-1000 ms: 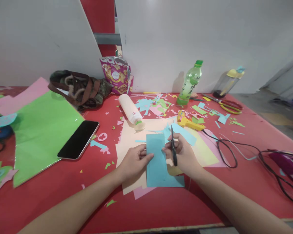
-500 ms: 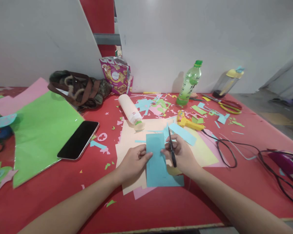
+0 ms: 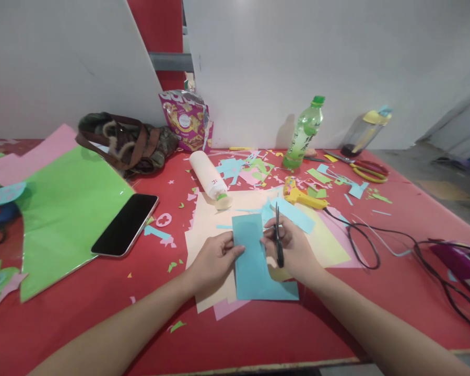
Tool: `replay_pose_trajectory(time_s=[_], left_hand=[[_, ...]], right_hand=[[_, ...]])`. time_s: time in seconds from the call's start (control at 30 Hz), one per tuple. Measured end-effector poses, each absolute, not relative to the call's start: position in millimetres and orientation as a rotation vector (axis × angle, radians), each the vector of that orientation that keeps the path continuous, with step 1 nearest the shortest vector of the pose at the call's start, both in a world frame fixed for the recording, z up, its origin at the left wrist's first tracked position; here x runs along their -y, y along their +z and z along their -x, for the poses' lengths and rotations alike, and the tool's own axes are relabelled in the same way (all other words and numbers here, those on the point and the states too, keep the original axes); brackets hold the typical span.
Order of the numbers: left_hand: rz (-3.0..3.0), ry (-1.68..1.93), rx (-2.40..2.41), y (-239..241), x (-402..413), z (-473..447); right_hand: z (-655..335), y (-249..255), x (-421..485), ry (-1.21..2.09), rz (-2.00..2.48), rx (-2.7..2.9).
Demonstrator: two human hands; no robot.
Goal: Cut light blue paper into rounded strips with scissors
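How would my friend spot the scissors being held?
On the red table, find the paper stack in the middle. Over it, the right hand holds the scissors beside a blue sheet. They're black, unlike the red-and-yellow-handled pair farther back.

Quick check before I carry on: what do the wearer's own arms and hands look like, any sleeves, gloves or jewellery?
The left hand and right hand are ungloved, with no ring, watch or bracelet visible. The left forearm and right forearm are bare to the picture's edge; no sleeve shows.
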State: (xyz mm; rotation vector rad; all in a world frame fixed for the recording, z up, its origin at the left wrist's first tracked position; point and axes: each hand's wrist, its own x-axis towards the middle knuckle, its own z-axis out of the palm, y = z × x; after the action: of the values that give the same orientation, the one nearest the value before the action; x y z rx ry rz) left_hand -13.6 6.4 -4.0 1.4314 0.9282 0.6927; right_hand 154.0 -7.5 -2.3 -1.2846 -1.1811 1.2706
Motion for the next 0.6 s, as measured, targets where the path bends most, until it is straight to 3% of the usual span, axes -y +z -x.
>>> replay_pose_trajectory(time_s=[0.6], left_hand=[[-1.503, 0.683, -0.973, -6.2, -6.0, 14.2]], right_hand=[[-153.0, 3.8, 8.6, 1.241, 1.302, 1.268]])
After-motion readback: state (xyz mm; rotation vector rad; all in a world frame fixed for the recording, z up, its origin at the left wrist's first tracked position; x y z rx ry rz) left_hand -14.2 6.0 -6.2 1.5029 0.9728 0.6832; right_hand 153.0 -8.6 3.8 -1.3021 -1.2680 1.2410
